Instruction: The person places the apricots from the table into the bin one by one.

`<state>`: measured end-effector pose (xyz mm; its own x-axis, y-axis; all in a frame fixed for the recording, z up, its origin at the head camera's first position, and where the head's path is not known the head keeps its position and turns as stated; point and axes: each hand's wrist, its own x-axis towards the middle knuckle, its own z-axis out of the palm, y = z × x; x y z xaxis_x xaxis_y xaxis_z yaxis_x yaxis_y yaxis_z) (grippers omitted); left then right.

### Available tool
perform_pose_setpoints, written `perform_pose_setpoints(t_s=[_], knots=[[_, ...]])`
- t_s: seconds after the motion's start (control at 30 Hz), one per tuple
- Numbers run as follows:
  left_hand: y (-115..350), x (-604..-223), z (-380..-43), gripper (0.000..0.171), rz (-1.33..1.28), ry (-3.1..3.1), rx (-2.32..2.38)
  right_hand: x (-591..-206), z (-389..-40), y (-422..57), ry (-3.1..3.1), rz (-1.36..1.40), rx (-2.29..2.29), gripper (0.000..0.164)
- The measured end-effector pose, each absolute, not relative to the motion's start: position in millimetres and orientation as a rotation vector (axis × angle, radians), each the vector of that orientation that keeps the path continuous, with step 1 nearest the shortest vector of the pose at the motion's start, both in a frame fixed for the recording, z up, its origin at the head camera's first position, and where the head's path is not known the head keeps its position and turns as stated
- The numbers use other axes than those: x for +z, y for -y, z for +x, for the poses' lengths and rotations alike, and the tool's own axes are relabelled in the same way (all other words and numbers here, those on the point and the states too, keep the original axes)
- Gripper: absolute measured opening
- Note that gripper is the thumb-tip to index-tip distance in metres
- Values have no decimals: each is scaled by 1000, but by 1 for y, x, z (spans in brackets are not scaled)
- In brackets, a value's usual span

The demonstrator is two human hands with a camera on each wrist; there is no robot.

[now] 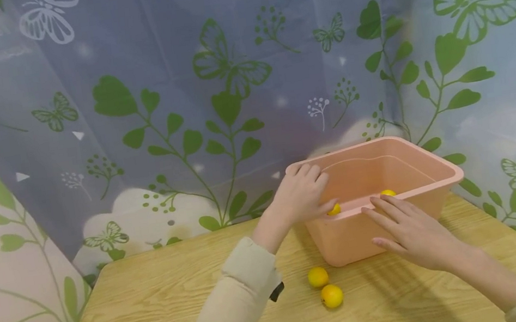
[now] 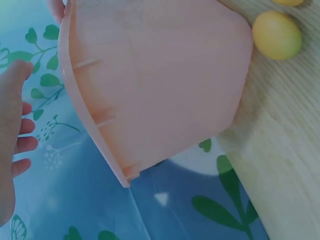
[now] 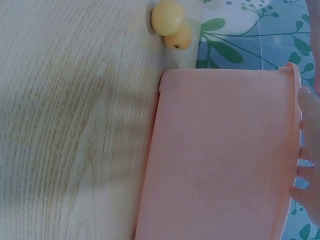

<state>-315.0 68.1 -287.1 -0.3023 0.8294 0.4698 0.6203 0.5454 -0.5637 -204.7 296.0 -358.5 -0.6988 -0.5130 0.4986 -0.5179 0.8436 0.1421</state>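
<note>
A pink plastic basin (image 1: 372, 235) stands on the wooden table. Over its left rim is my left hand (image 1: 301, 193), palm down, its fingers loosely bent and gripping nothing. The left wrist view shows this hand (image 2: 9, 135) a little apart from the basin's rim. My right hand (image 1: 414, 232) lies along the front rim with extended fingers, fingertips right at the edge; so it appears in the right wrist view too, where fingers (image 3: 310, 150) lie at the rim. Inside the basin, one yellow round fruit (image 1: 388, 193) shows near the right fingertips and another yellow fruit (image 1: 335, 209) by the left thumb.
Two more yellow round fruits, one (image 1: 318, 277) behind the other (image 1: 332, 296), lie on the table (image 1: 159, 307) before the basin's front left corner. A cloth printed with butterflies and leaves (image 1: 176, 139) hangs behind the table and along both sides.
</note>
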Motion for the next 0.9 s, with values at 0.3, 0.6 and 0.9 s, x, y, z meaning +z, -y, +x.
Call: perform_pose_setpoints(t_s=[0.3,0.6,0.9], knots=[[-32,-311,-312,35,-1260,1833,221,-358,-205,-297,2483,761,16,56],[-3,-349,-311,34,-1335,1911,207,-358,-206,-298,2490,759,20,57],[1,-394,-306,44,-1366,2056,431,-358,-205,-296,2495,761,11,56]])
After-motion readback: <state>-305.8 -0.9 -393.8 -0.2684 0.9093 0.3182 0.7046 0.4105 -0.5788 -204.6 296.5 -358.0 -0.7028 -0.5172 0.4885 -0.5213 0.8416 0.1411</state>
